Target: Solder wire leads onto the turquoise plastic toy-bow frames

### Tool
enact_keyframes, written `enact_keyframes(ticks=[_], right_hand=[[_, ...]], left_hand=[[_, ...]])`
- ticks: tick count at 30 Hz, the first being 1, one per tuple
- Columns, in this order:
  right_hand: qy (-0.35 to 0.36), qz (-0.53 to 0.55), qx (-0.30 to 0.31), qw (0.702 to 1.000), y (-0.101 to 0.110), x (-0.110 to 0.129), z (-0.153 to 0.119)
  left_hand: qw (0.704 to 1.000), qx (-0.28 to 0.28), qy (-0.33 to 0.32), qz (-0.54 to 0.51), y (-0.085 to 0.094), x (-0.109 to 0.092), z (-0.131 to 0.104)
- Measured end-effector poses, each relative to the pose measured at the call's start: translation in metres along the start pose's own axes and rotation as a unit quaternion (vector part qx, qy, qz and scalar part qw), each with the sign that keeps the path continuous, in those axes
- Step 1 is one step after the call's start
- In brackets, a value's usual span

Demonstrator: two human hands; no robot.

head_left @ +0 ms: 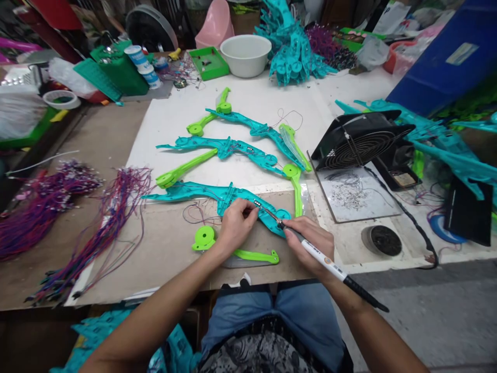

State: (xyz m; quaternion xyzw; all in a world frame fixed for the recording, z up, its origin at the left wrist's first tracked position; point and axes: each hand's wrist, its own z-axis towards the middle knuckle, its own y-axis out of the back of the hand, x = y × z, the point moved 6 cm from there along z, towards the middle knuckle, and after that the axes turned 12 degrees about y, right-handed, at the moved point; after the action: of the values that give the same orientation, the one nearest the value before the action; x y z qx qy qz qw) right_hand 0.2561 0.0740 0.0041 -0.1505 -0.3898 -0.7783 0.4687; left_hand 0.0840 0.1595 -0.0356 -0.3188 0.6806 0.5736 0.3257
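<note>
On the worktable (349, 256), the nearest teal part (194, 191) lies under both hands — the left hand (236, 223) presses thumb and forefinger together beside a small component (257, 203), anything pinched being too small to tell. The right hand's (311, 239) fingers wrap a soldering iron (322, 260) — tip at that part.
</note>
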Motion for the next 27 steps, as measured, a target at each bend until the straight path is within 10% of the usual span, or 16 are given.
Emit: enact_keyframes(ticks=[27], right_hand=[[0.009, -0.008, -0.02, 1.0, 0.007, 0.005, 0.006]], left_hand=[[1.0, -0.008, -0.003, 0.001, -0.002, -0.001, 0.002]])
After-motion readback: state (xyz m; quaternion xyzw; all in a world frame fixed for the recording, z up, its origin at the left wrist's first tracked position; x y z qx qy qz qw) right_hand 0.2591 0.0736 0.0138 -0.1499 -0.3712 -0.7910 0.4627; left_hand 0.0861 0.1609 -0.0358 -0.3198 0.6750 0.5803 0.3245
